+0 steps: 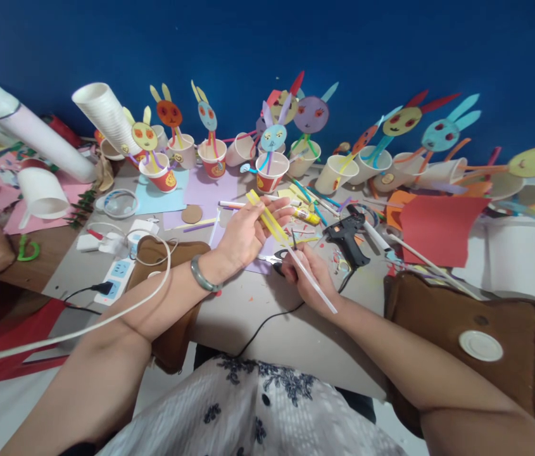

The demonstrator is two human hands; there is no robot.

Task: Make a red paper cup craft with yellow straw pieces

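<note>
above the middle of the grey tabletop (pixel 258 323), the narrow yellow paper strips (pixel 267 215) run diagonally, their upper-left end beyond your left thumb and their lower-right end by your right hand. a pale, translucent flat strip (pixel 312 282) carries on nearly the same line, its free end pointing down and right, toward your right forearm. whether the pieces are joined cannot be told.

your left hand (pixel 248 231) is half open, palm upward, with the yellow strips held between thumb and spread fingers. your right hand (pixel 309 278) is curled, the pale strip lying across it; a dark, slim tip (pixel 294 238) shows above its fingers. what it grips, and how firmly, cannot be told.

the black-handled scissors (pixel 271 258) are just beside your right fingers. a black glue gun (pixel 349 240) rests to the right. behind, paper cups bear colored rabbit faces, including a light blue one (pixel 273 137). a red paper sheet (pixel 440 228) lies at the right, a white power strip (pixel 119 278) at the left. a deep blue wall (pixel 267 38) backs the table.
</note>
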